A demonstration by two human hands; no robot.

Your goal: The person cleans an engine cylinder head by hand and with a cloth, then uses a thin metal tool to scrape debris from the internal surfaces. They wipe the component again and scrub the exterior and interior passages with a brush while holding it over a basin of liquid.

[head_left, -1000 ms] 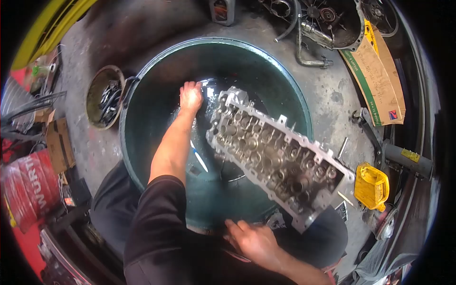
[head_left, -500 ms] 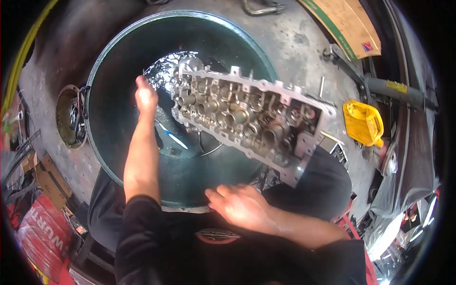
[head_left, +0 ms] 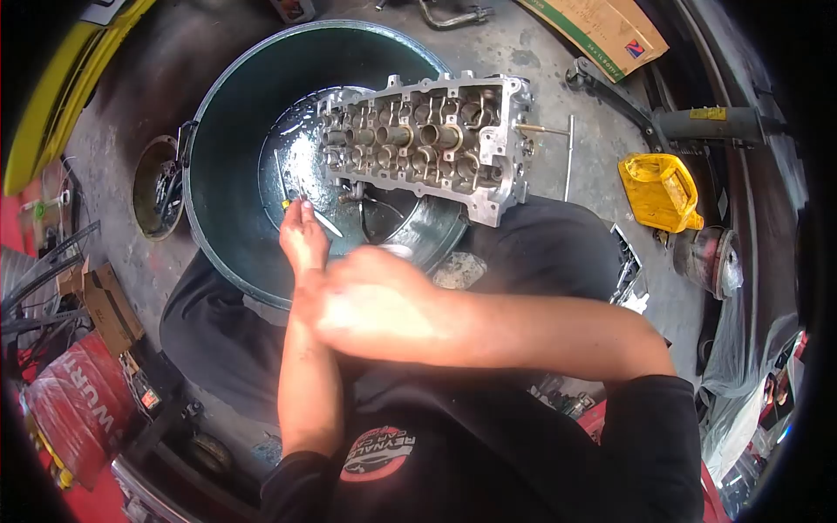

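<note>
A metal cylinder head (head_left: 410,144), its valve bores facing up, lies across the right side of a dark green tub (head_left: 218,113). My left hand (head_left: 303,237) is low over the tub, fingers curled together; what they hold, if anything, is hidden. A thin rod with a yellow part (head_left: 286,204) shows just past those fingertips. My right hand (head_left: 370,296) is closed across my left wrist and touches it, slightly blurred. Near my left hand, a white-and-blue brush (head_left: 329,224) lies in the tub. A dark curved hose or wire (head_left: 366,218) sits under the cylinder head.
A T-handled tool (head_left: 570,157) lies right of the cylinder head. Beyond it are a yellow jug (head_left: 658,193) and a grey jack-like cylinder (head_left: 711,125). A round container of parts (head_left: 159,187) stands left of the tub. Cardboard (head_left: 602,35) lies at upper right.
My right hand has moved up and left from near my lap onto my left wrist. My left hand has come down and closer. The view has shifted; the cylinder head appears higher and more level.
</note>
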